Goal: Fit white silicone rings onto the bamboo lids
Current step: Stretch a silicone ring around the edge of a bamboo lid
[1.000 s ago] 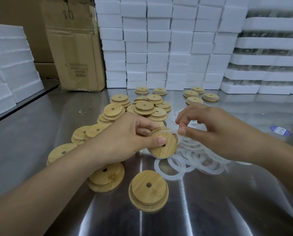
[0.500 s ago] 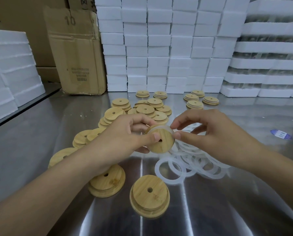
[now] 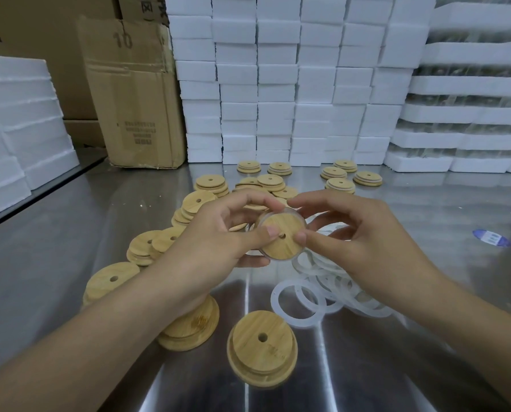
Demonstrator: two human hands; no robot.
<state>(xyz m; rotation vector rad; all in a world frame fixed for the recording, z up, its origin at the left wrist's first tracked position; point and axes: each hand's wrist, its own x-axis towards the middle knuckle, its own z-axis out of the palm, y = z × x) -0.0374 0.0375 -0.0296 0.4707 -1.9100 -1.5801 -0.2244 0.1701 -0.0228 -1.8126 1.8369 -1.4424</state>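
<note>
At the left edge is a stack of white foam slabs (image 3: 19,120). Beside it, a tall brown cardboard carton (image 3: 132,93) marked "10" stands upright at the back of the brushed steel table (image 3: 55,233); its top flaps are bent, and what it holds cannot be seen.

A loose pile of bamboo lids (image 3: 200,200) spreads over the table in front of the carton. Three more lie nearer the person, the closest being a flat-lying bamboo lid (image 3: 263,349) with its stepped side up.

The left hand (image 3: 218,236) holds a round bamboo lid (image 3: 284,236) with a small centre hole above the table, face tilted toward the camera. Its thumb presses beside the hole and its fingers curl behind. A translucent white silicone ring (image 3: 278,259) runs round the lid's rim; whether it sits fully home cannot be told. The right hand (image 3: 358,233) pinches that rim narrowly between its thumb and forefinger, and the other fingers are loosely bent.

Under the right hand lies a heap of loose silicone rings (image 3: 301,304). Behind everything rises a wall of white foam boxes (image 3: 278,84), all closed. Further right are stacked foam trays (image 3: 471,84), with clear items packed between the layers. A blue and white label (image 3: 491,237) lies on the table.
</note>
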